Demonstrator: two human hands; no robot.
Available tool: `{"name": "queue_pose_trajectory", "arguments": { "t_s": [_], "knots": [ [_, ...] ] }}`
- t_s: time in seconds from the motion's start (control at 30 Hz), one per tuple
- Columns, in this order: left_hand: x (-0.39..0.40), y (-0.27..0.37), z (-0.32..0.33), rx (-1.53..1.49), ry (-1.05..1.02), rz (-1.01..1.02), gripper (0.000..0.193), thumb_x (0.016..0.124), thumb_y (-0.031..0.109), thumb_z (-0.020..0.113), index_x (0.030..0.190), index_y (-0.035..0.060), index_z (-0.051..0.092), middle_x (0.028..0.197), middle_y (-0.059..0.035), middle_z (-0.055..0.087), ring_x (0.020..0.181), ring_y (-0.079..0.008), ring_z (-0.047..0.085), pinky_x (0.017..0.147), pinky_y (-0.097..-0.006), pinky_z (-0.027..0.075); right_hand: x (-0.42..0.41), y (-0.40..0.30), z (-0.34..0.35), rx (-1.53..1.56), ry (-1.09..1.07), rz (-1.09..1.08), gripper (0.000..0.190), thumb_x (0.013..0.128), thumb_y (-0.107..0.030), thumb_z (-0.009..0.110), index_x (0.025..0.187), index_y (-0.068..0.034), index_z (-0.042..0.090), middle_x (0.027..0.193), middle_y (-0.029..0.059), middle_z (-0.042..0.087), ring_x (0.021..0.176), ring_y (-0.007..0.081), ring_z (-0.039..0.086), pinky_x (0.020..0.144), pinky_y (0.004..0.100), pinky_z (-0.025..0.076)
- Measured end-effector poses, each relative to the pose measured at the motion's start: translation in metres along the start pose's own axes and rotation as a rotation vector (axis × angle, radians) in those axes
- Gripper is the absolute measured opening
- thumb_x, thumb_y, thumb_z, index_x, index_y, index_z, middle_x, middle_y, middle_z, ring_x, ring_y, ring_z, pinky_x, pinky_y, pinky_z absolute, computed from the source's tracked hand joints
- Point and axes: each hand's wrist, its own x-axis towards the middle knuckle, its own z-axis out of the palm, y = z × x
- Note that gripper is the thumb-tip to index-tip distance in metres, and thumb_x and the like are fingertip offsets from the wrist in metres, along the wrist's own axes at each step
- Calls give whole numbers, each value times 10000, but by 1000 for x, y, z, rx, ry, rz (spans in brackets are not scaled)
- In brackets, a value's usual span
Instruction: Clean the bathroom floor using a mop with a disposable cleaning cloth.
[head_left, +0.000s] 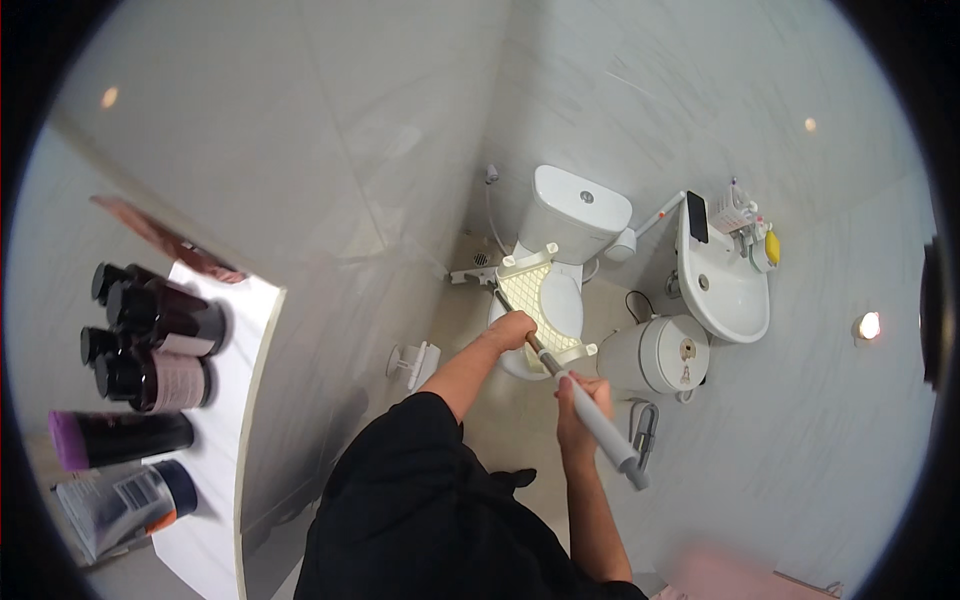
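Both my hands are on the grey pole (604, 426) of a long-handled floor-cleaning tool. My left hand (513, 330) grips it lower down, in front of the toilet (566, 296). Higher up, near the light-grey sleeve, my right hand (581, 405) is closed around it. The tool's white head (472, 277) is by the wall, left of the toilet; I cannot tell if it is a mop or a squeegee. A pale-yellow plastic stool (525, 292) lies tipped over on the toilet, its short legs sticking out. The pole crosses in front of it.
Right of the toilet stand a white lidded bin (675, 352) and a washbasin (727, 285) with a phone (697, 217) on its rim. A shelf (225, 390) with several bottles juts out at left. A floor drain (481, 259) is near the tool's head.
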Motion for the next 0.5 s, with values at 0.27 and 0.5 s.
{"name": "queue_pose_trajectory", "arguments": {
  "t_s": [0.27,0.5],
  "knots": [
    [-4,-81,0,337,-327,119,95,704,85,632,771,84,699,898,-165,675,881,-333,659,754,-423,532,-53,-21,-15,-159,-491,-208,377,712,-162,767,1014,-35,581,882,125,633,912,319,642,796,422,522],
    [-25,-84,-13,271,-147,23,99,721,140,662,814,116,684,890,-117,677,875,-340,650,761,-421,527,-26,-62,17,291,-554,-270,259,689,-101,774,843,-55,570,887,84,599,956,259,621,1002,473,437]
  ]
}}
